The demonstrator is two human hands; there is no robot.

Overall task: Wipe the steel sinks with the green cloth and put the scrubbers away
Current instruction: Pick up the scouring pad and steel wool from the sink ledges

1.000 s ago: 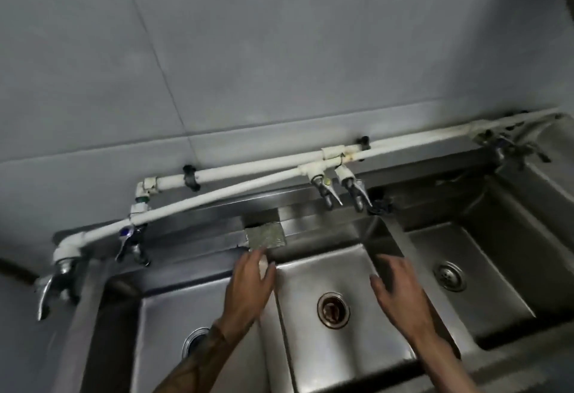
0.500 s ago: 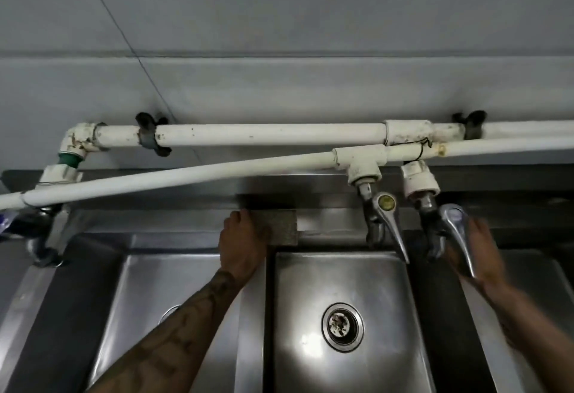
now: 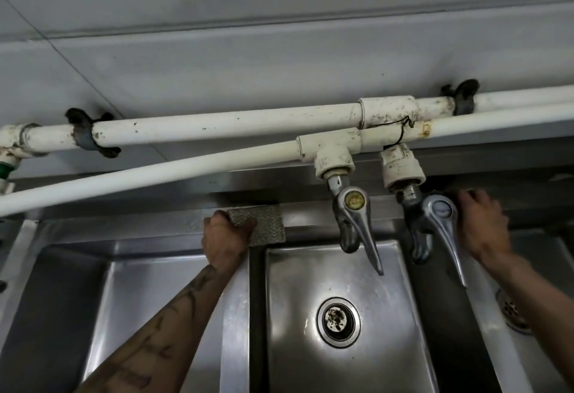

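A grey-green scrubber pad [image 3: 271, 224] lies on the steel back ledge, above the divider between the left sink [image 3: 149, 293] and the middle sink [image 3: 298, 293]. My left hand [image 3: 222, 237] grips the pad's left edge, fingers curled over it. My right hand [image 3: 484, 224] reaches onto the ledge behind the right tap [image 3: 439, 221], fingertips in a dark spot; what it touches is hidden. No green cloth is in view.
Two steel lever taps hang over the middle sink, the left tap [image 3: 357, 221] between my hands. White pipes [image 3: 217, 127] run along the grey wall just above the ledge. A third sink with a drain [image 3: 512, 312] shows at the right edge.
Both hands went from above the sinks up to the back ledge. The left hand closed on the pad; the right hand passed behind the right tap. My view moved closer.
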